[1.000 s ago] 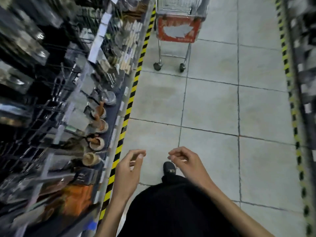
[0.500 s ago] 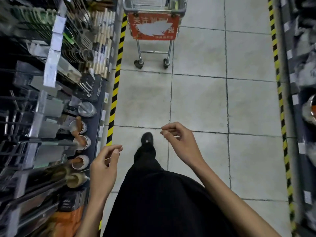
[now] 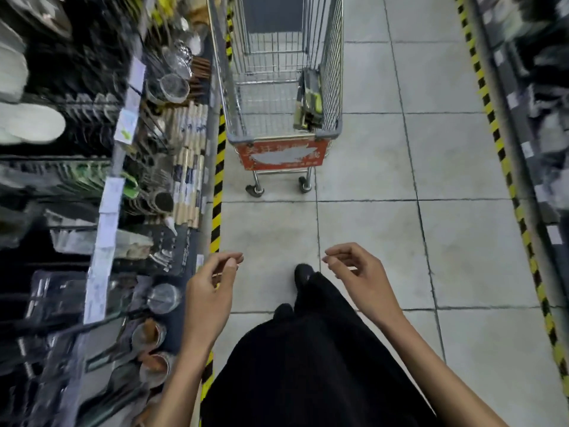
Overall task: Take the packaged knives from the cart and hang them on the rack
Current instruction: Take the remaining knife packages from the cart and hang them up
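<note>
You stand on a floor of pale grey tiles (image 3: 369, 167) with dark joints. A yellow-and-black striped tape (image 3: 218, 192) runs up the frame left of centre, and a second striped tape (image 3: 505, 167) slants down the right side. In the upper left are stacked white plates (image 3: 27, 124), with round metal strainers (image 3: 171, 86) to their right and wooden-handled utensils (image 3: 187, 180) below those. White price labels (image 3: 106, 229) hang in a column at left. Small pots with brown insides (image 3: 149, 332) sit lower left. Your black trousers (image 3: 308, 365) fill the bottom centre, with one black shoe (image 3: 303, 272) above them. The right-hand shelf (image 3: 538, 87) is blurred.
</note>
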